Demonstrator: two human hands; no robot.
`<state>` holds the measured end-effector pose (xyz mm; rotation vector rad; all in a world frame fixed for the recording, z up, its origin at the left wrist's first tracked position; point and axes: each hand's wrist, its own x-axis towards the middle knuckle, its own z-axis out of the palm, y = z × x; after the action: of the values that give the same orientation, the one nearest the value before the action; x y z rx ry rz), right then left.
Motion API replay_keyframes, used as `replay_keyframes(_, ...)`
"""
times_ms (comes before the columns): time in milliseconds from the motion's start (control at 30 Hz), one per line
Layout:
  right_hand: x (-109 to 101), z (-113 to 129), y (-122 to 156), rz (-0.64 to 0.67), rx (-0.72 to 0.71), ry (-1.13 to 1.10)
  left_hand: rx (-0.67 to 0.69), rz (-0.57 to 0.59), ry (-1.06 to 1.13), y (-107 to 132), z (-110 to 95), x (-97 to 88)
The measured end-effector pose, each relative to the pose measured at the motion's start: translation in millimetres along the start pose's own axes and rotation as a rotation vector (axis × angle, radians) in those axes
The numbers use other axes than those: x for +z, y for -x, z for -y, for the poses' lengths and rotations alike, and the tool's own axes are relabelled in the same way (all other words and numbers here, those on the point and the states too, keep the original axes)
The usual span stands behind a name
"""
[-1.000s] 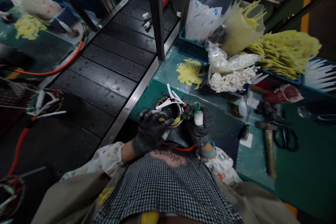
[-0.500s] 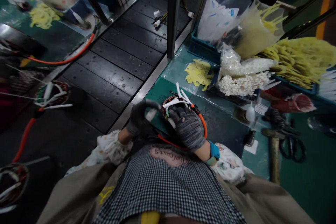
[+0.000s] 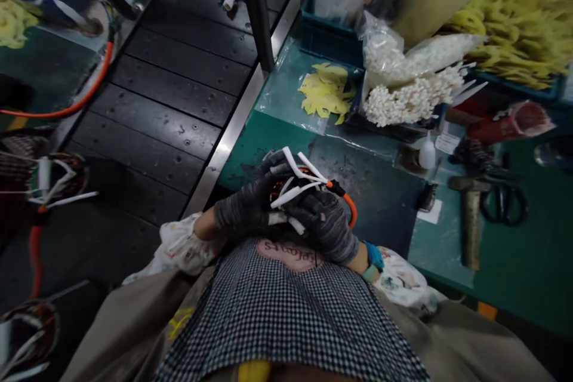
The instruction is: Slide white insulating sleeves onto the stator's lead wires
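Note:
A motor stator [image 3: 278, 186] with copper windings sits close to my apron, between my two gloved hands. White sleeves [image 3: 290, 196] stick out of its top in several directions. From its right side an orange cable [image 3: 351, 206] curves down behind my wrist. My left hand [image 3: 250, 200], in a dark grey glove, is closed round the stator's left and far side. On the near right side my right hand [image 3: 326, 221] grips it, with fingers bent over the edge near the white sleeves. Both hands hide much of the stator's body.
Yellow cut pieces [image 3: 326, 92] lie on the green bench beyond my hands. White tubes [image 3: 403, 98] fill a bin beside them. To the right lie a hammer [image 3: 471, 221] and scissors [image 3: 505, 203]. Left of the black slatted conveyor [image 3: 165, 89] stands another stator [image 3: 58, 179].
My left hand has moved right from beside the stator onto its left side. The stator has turned a little, and the white sleeves point differently. The head view has shifted.

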<state>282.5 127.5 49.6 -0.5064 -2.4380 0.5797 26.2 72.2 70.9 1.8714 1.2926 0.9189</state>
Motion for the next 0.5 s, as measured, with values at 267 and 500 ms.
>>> replay_keyframes(267, 3, -3, 3, 0.013, -0.026, -0.023, -0.164, -0.124, 0.052, 14, -9, 24.6)
replay_keyframes(500, -25, -13, 19, -0.152, 0.063, 0.093, -0.093, -0.178, -0.124, 0, -25, 31.5)
